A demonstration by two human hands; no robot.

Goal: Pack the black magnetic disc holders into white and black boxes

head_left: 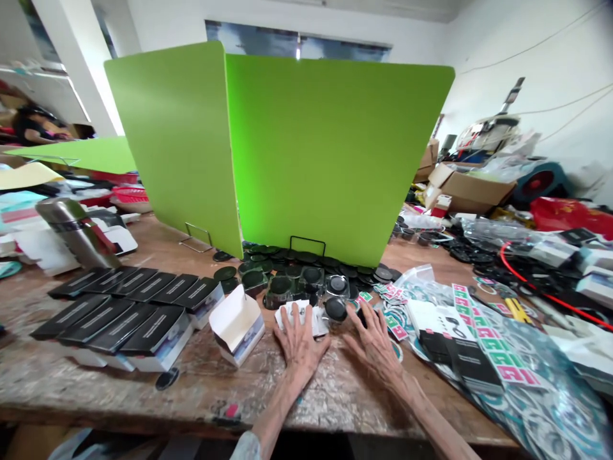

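Observation:
My left hand lies flat with its fingers spread over a white printed paper on the table. To its left stands a small white box with its flap up. My right hand rests low over the tabletop, fingers apart and slightly bent, beside loose round stickers. Something dark shows under its fingertips, and I cannot make out what it is. Just beyond and between the hands sit round black parts in clear plastic.
Black-topped boxes stand in rows at left, near a steel flask. Green divider panels rise behind. On the right lie black-and-white leaflets, a plastic bag of rings and a red cable. A person sits far left.

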